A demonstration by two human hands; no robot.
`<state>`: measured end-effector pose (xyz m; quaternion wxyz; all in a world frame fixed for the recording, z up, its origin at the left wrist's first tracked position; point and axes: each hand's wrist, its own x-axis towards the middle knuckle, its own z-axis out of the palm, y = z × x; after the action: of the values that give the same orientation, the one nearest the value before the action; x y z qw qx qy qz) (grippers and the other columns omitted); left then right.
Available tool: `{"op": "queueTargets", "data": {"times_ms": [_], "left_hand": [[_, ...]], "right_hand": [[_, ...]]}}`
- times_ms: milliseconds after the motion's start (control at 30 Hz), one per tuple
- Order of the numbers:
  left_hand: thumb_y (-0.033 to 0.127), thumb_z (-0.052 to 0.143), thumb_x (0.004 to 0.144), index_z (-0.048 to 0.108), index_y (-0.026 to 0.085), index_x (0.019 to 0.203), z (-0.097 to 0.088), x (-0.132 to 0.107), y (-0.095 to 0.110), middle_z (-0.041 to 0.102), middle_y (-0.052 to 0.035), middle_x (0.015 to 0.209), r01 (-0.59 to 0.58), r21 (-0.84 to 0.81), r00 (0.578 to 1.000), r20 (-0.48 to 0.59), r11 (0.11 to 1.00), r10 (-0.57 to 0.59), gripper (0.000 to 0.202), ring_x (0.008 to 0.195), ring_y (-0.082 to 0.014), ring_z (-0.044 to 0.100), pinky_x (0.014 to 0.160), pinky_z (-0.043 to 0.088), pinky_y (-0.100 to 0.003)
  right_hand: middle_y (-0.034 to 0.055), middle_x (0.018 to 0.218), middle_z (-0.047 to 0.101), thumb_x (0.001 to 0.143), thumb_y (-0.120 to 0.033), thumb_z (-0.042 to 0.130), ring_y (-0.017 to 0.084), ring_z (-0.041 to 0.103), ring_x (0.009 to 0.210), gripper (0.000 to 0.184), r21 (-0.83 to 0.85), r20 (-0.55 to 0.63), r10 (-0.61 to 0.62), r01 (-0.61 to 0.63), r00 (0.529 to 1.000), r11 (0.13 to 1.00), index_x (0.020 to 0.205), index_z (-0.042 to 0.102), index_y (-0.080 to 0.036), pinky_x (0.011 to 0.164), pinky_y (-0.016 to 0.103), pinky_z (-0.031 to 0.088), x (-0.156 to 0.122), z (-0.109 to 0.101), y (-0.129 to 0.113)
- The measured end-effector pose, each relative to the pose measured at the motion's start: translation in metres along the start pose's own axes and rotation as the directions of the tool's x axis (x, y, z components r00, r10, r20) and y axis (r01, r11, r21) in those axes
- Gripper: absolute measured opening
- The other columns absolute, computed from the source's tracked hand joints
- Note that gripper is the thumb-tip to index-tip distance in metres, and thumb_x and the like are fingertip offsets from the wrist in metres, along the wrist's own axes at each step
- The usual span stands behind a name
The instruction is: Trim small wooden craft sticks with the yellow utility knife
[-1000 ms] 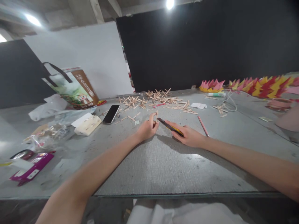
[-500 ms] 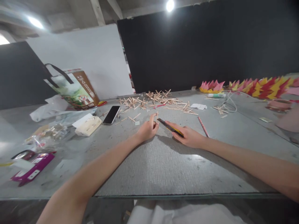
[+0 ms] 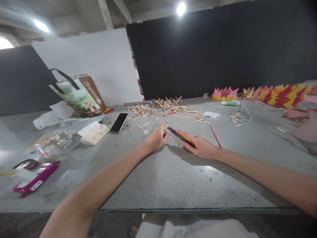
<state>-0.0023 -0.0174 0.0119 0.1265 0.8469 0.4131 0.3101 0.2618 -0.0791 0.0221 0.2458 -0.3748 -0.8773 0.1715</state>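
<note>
Between the fingers of my left hand (image 3: 157,138) is a short wooden stick (image 3: 167,125), partly covered by the fingers. My right hand (image 3: 200,146) is closed around a black and yellow utility knife (image 3: 182,137), its tip pointing left at the stick. Whether blade and wood touch, I cannot tell. Behind my hands lies a loose heap of wooden craft sticks (image 3: 168,105), several of them crossed. To the right of my right hand rests a pink patterned pencil (image 3: 216,136).
On the left are a smartphone (image 3: 119,123), a tissue pack (image 3: 94,133), a purple packet (image 3: 37,180) and a printed bag (image 3: 84,96). At right stand folded paper petals (image 3: 279,94), a glue stick (image 3: 229,103), a white cable (image 3: 249,112) and a tape roll (image 3: 296,113).
The view has shifted very slightly. Both hands keep nearly the same pose, with the knife tip still close to the stick.
</note>
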Motion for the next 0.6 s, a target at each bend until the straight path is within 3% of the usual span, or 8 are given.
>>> {"op": "queueTargets", "data": {"times_ms": [200, 600], "left_hand": [[0.03, 0.045, 0.103, 0.038, 0.009, 0.151, -0.0004, -0.0003, 0.0018, 0.067, 0.0011, 0.068, 0.021, 0.046, 1.0, -0.012, 0.999, -0.02, 0.053, 0.061, -0.018, 0.06, 0.063, 0.036, -0.029], [0.029, 0.044, 0.103, 0.036, 0.009, 0.151, 0.0001, 0.0006, 0.0012, 0.064, 0.0043, 0.065, 0.011, 0.0, 1.0, 0.005, 1.0, -0.011, 0.053, 0.057, -0.0156, 0.057, 0.061, 0.036, -0.027]], "right_hand": [[0.0056, 0.094, 0.08, 0.108, -0.034, 0.042, 0.014, 0.061, 0.052, 0.065, -0.003, 0.01, -0.013, 0.013, 1.0, 1.0, 0.171, 0.028, -0.025, 0.054, 0.024, 0.045, 0.0002, -0.0013, -0.0007], [0.0063, 0.092, 0.08, 0.108, -0.034, 0.042, 0.015, 0.064, 0.055, 0.064, -0.006, 0.004, -0.005, 0.005, 1.0, 1.0, 0.17, 0.031, -0.022, 0.058, 0.025, 0.047, 0.0002, -0.0017, -0.0027]]}}
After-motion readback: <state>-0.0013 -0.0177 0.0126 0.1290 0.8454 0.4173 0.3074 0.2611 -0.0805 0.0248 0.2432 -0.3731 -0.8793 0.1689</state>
